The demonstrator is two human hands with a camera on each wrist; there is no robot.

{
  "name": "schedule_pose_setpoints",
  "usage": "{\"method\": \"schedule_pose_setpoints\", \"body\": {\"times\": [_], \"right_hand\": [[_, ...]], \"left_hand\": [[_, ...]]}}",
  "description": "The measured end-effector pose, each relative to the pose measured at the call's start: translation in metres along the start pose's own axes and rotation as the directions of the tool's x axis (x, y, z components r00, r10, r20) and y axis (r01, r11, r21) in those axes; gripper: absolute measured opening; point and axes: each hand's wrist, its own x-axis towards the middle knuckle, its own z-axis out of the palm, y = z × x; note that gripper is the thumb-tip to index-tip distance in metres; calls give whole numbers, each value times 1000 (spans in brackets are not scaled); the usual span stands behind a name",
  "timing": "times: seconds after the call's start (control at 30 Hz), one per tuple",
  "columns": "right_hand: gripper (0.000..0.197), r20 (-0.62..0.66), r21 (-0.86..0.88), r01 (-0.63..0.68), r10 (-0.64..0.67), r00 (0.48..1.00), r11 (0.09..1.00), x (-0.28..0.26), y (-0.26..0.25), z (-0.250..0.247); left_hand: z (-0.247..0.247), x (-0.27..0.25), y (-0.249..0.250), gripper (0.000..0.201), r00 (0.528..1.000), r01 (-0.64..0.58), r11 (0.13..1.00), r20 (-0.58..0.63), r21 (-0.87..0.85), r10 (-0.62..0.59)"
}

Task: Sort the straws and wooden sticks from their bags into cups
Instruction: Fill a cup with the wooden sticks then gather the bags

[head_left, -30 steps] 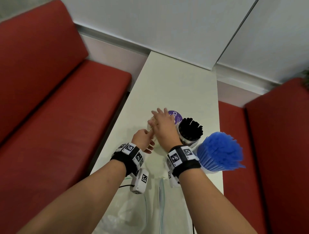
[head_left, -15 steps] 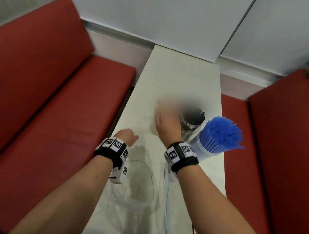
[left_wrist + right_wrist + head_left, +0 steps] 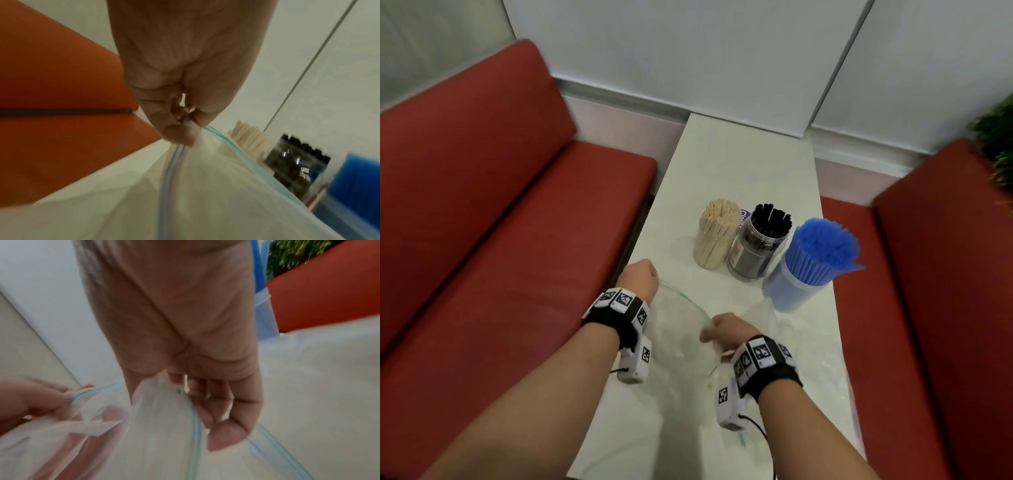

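Note:
Three filled cups stand in a row on the white table [image 3: 739,164]: wooden sticks [image 3: 717,231], black straws [image 3: 760,245] and blue straws [image 3: 815,260]. Nearer to me, both hands hold a clear zip bag [image 3: 681,339] above the table. My left hand [image 3: 642,275] pinches the bag's zip edge [image 3: 186,128] at its far left end. My right hand [image 3: 724,334] grips the zip rim [image 3: 195,415] at the near right side. The bag looks empty.
Red bench seats [image 3: 500,257] flank the narrow table on both sides, the right one [image 3: 945,308] close by the blue straws. A second clear bag [image 3: 808,349] lies flat on the table under my right wrist. A green plant [image 3: 996,137] sits at far right.
Both hands left the cups and came back toward me. They took hold of the clear zip bag, the left first, then the right. The cup of wooden sticks is uncovered.

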Motion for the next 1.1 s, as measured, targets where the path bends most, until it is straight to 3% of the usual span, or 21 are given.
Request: {"method": "schedule_pose_setpoints", "body": {"times": [0.03, 0.13, 0.23, 0.27, 0.33, 0.4, 0.43, 0.5, 0.57, 0.63, 0.67, 0.73, 0.77, 0.83, 0.87, 0.9, 0.93, 0.97, 1.03, 1.07, 1.1], "right_hand": [[15, -80, 45, 39, -35, 996, 998, -4, -4, -8], [36, -273, 169, 90, -41, 961, 982, -18, -14, -23], [39, -251, 316, 123, -42, 967, 941, -31, -16, -28], [35, -190, 455, 146, -64, 980, 878, -34, -17, -30], [21, -95, 735, 203, -199, 975, 647, -42, -17, -34], [24, -98, 851, 254, -337, 937, 460, -47, -13, -40], [30, -116, 851, 287, -376, 920, 440, -50, -11, -43], [34, -187, 776, 369, -371, 909, 512, -53, -9, -46], [31, -334, 655, 428, -269, 903, 623, -55, -10, -46], [29, -477, 565, 456, -179, 861, 688, -55, -18, -44], [29, -529, 533, 475, -163, 833, 700, -55, -25, -42], [32, -574, 489, 523, -194, 796, 698, -59, -44, -38], [36, -571, 496, 550, -225, 790, 672, -62, -54, -37], [39, -535, 597, 605, -302, 789, 527, -76, -72, -39], [35, -524, 640, 628, -346, 778, 444, -83, -77, -41], [32, -541, 628, 659, -376, 752, 414, -88, -79, -44], [32, -587, 536, 697, -384, 713, 476, -92, -78, -49], [35, -644, 358, 710, -390, 658, 606, -95, -74, -54], [51, -718, -22, 532, -384, 581, 846, -95, -60, -65], [61, -729, -87, 436, -355, 584, 896, -96, -54, -68], [68, -726, -53, 427, -329, 604, 903, -95, -47, -70]], "left_hand": [[-12, -1, 4, 26, 998, -6, 998, -62, -68, 2], [-42, -2, 13, 29, 976, -55, 984, -218, -170, 17], [-53, -4, 17, 32, 951, -105, 970, -307, -218, 34], [-55, -5, 17, 32, 942, -125, 966, -332, -226, 44], [-58, -5, 15, 31, 924, -158, 965, -376, -210, 70], [-63, -5, 12, 31, 912, -168, 962, -405, -214, 69], [-66, -4, 11, 31, 909, -164, 958, -413, -237, 54], [-73, -3, 10, 32, 911, -137, 950, -412, -279, 10], [-79, -4, 12, 27, 927, -106, 973, -374, -207, 21], [-83, -10, 22, 8, 947, -147, 988, -297, -58, 123], [-84, -14, 31, 11, 946, -226, 973, -248, -42, 209], [-82, -25, 52, 35, 901, -434, 890, -54, -141, 431], [-80, -34, 63, 41, 853, -483, 839, 83, -252, 516], [-75, -44, 78, 56, 751, -509, 781, 256, -363, 609], [-74, -44, 81, 62, 741, -525, 769, 250, -365, 623], [-74, -43, 83, 58, 762, -520, 765, 198, -379, 616], [-77, -41, 85, 45, 797, -494, 755, 124, -431, 592], [-80, -39, 87, 29, 832, -449, 735, 62, -508, 551], [-87, -33, 90, 12, 889, -355, 648, -29, -674, 457], [-91, -30, 93, 11, 911, -312, 585, -61, -748, 408], [-93, -28, 96, 14, 928, -272, 518, -79, -811, 364]]}}
